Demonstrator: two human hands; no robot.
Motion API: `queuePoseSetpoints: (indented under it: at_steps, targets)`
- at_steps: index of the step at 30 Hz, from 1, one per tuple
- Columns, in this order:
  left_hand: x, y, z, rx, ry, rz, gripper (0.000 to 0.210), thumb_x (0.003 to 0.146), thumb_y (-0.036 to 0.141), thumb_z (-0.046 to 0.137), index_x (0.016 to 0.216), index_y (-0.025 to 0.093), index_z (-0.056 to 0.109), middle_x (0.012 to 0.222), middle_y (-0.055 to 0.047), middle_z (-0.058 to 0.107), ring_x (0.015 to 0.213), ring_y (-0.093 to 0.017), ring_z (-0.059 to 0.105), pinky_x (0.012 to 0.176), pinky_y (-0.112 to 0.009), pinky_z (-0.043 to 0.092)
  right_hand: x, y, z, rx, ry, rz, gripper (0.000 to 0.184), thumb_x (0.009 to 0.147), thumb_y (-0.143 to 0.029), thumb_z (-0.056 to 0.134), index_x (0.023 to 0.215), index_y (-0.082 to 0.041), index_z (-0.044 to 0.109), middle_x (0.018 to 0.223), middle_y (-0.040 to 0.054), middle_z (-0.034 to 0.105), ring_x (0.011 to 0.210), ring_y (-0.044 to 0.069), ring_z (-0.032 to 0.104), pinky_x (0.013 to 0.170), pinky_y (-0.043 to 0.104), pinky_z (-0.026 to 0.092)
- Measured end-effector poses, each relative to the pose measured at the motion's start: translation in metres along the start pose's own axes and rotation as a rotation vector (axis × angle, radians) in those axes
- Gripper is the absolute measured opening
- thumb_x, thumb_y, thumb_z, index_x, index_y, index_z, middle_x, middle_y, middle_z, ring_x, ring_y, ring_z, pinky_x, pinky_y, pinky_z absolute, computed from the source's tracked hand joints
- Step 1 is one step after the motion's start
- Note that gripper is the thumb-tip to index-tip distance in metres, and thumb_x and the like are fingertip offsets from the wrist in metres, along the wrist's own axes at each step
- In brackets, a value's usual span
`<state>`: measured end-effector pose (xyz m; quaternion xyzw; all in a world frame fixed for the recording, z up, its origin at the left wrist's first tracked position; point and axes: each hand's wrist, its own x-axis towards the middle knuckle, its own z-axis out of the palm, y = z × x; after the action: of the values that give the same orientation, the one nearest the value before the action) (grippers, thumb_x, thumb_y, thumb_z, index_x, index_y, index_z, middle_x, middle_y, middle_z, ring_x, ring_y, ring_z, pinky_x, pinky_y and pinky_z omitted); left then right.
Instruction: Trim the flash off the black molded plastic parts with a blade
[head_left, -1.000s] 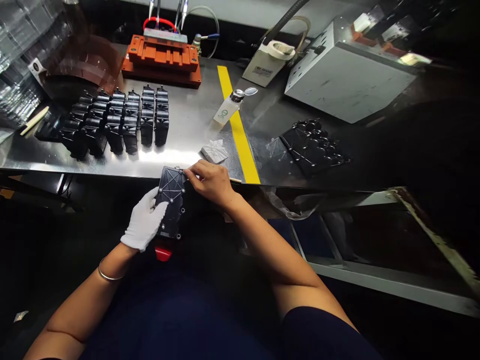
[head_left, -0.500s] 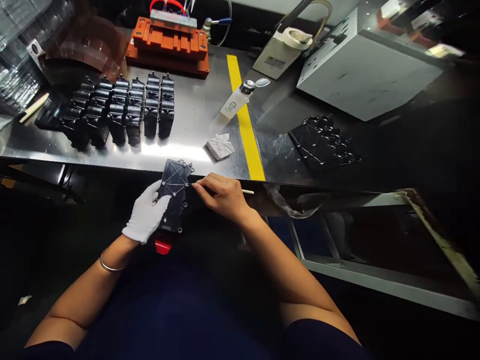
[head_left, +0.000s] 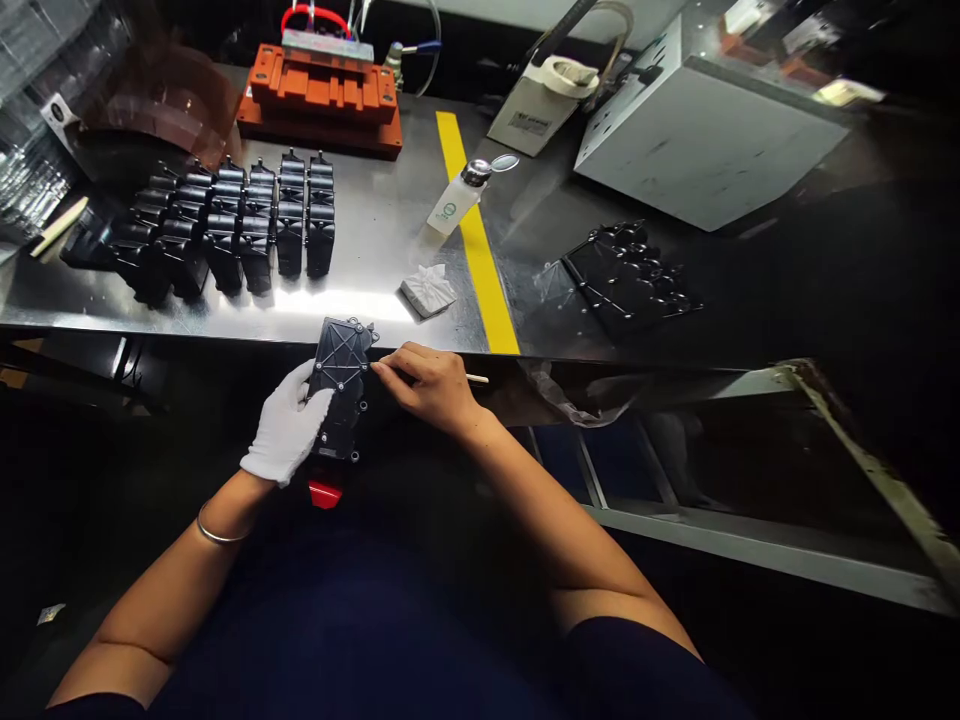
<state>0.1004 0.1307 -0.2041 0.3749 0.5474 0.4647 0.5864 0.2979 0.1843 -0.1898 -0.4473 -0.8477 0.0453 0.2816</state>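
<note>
In a white knit glove, my left hand [head_left: 287, 428] grips a black molded plastic cover [head_left: 343, 405] by its left side, thumb on its ribbed face. The cover is held upright just off the front edge of the bench. My bare right hand [head_left: 429, 388] pinches a thin stick [head_left: 478, 379] with a pale shaft, whose back end pokes out to the right. Its front end reaches the cover's right edge near a small boss; the tip is too small to make out. Below the cover a red piece [head_left: 325, 494] shows.
Several black plastic parts [head_left: 256, 225] stand in a row at the left of the steel bench. An orange fixture [head_left: 322, 95], a pump bottle [head_left: 454, 200], a folded white cloth [head_left: 429, 290], yellow tape [head_left: 480, 260], another black part [head_left: 630, 270] and a grey box [head_left: 697, 130] are also there.
The view has shifted a little, so the bench things sit slightly more to the left. Both hands keep their holds, and the stick stays at the cover's right edge.
</note>
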Motion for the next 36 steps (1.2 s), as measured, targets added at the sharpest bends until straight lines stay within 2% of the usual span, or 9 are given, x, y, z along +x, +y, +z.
queuePoseSetpoints:
  at_steps: [7, 17, 23, 36]
  targets:
    - [0.001, -0.001, -0.001, 0.034, 0.010, 0.011, 0.057, 0.076, 0.030, 0.066, 0.129, 0.013, 0.052, 0.102, -0.009, 0.071, 0.093, -0.022, 0.068, 0.085, -0.034, 0.055, -0.005, 0.002, 0.004, 0.032, 0.011, 0.092, 0.027, 0.090, -0.032, 0.054, 0.071, -0.018, 0.067, 0.068, 0.0032, 0.068, 0.061, 0.013, 0.062, 0.057, 0.024, 0.041]
    - [-0.001, -0.003, 0.001, 0.016, 0.020, -0.006, 0.059, 0.076, 0.031, 0.066, 0.130, 0.014, 0.051, 0.093, -0.007, 0.073, 0.090, -0.022, 0.069, 0.082, -0.035, 0.056, -0.008, 0.000, 0.001, 0.131, -0.031, 0.166, 0.027, 0.090, -0.034, 0.053, 0.072, -0.019, 0.067, 0.070, 0.0043, 0.069, 0.063, 0.014, 0.063, 0.060, 0.025, 0.044]
    - [-0.001, -0.002, 0.002, 0.029, 0.023, 0.006, 0.055, 0.077, 0.029, 0.065, 0.129, 0.016, 0.053, 0.083, -0.004, 0.072, 0.086, -0.022, 0.069, 0.081, -0.034, 0.056, -0.016, -0.008, 0.001, 0.128, 0.033, 0.230, 0.027, 0.090, -0.033, 0.054, 0.073, -0.019, 0.068, 0.069, 0.0039, 0.069, 0.062, 0.015, 0.064, 0.059, 0.025, 0.045]
    - [-0.006, -0.001, 0.010, 0.042, 0.054, 0.034, 0.052, 0.079, 0.029, 0.062, 0.129, 0.017, 0.054, 0.085, -0.004, 0.072, 0.069, -0.015, 0.066, 0.061, -0.024, 0.054, -0.026, -0.034, 0.010, 0.092, 0.178, 0.402, 0.025, 0.089, -0.032, 0.055, 0.071, -0.019, 0.068, 0.070, 0.0045, 0.070, 0.063, 0.016, 0.065, 0.058, 0.026, 0.045]
